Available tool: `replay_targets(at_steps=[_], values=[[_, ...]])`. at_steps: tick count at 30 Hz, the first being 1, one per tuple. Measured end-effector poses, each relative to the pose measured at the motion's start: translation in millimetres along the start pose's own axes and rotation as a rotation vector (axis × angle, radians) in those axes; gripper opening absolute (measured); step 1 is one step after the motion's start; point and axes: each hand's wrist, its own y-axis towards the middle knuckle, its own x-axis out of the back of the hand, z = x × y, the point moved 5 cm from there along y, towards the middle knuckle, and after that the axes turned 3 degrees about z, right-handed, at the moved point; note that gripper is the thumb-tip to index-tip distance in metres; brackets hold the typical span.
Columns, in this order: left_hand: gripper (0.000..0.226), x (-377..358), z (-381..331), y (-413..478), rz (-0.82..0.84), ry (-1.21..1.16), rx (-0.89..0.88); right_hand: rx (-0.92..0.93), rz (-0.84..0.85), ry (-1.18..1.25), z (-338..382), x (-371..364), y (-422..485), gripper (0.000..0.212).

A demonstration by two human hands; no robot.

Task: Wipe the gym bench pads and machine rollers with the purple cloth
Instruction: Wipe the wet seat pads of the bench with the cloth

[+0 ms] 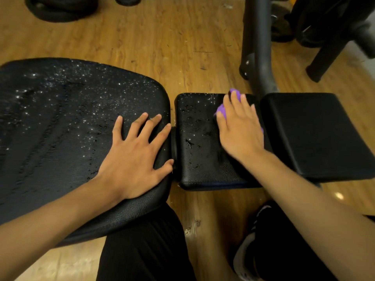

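Note:
A large black bench pad [60, 128] fills the left, speckled with water droplets. My left hand [138, 155] lies flat on its right end, fingers spread. To its right is a smaller black pad [196, 142], wet on its left half. My right hand [239, 130] presses the purple cloth [221, 109] flat against the right part of this small pad; the cloth shows only around my fingers. A third black pad [316, 134] lies further right and looks dry.
A dark metal machine post [257, 47] rises behind the small pad. Black weight plates [60, 9] lie on the wooden floor [162, 37] at top left, more gear at top right. My black-clad legs and a shoe [249, 250] are below the pads.

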Motion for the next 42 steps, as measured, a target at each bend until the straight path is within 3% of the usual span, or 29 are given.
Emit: replay_targets(at_steps=[3, 7, 11, 14, 21, 27, 29, 32, 35, 38, 42], values=[[0.085, 0.3, -0.3, -0.9, 0.003, 0.004, 0.010, -0.037, 0.016, 0.026, -1.3, 1.7, 5.1, 0.070], [0.087, 1.7, -1.8, 0.6, 0.017, 0.008, 0.004, -0.054, 0.000, -0.015, 13.2, -3.9, -84.3, 0.092], [0.086, 0.3, -2.6, 0.6, 0.034, 0.019, 0.000, 0.012, -0.001, -0.098, 4.5, -5.1, -29.4, 0.069], [0.086, 0.2, -0.3, -0.7, 0.037, 0.022, 0.009, -0.004, 0.019, -0.055, 1.0, -1.7, 25.5, 0.065], [0.086, 0.2, -1.8, 0.0, 0.041, 0.037, 0.003, 0.049, -0.045, -0.091, -6.3, -7.3, -91.8, 0.068], [0.086, 1.0, -0.4, 2.8, 0.039, 0.039, 0.007, -0.035, 0.035, -0.077, -16.0, 5.9, 59.5, 0.065], [0.087, 1.4, 2.1, 2.4, 0.035, 0.042, 0.021, -0.005, 0.066, -0.069, -17.9, 5.2, 69.6, 0.065], [0.086, 0.1, 2.3, -0.9, 0.034, 0.044, 0.005, 0.011, -0.037, -0.114, -11.3, -4.1, -14.5, 0.067], [0.086, -0.2, 0.3, -0.5, 0.019, 0.046, -0.007, 0.082, -0.009, -0.136, -4.4, -10.6, -84.4, 0.069], [0.086, 0.3, -1.6, 2.4, 0.012, 0.037, -0.009, 0.090, -0.007, -0.122, -16.8, 2.8, -20.6, 0.065], [0.086, 0.2, 0.2, 3.4, 0.005, 0.046, 0.001, -0.058, 0.023, -0.030, -35.3, 6.0, 61.9, 0.062]])
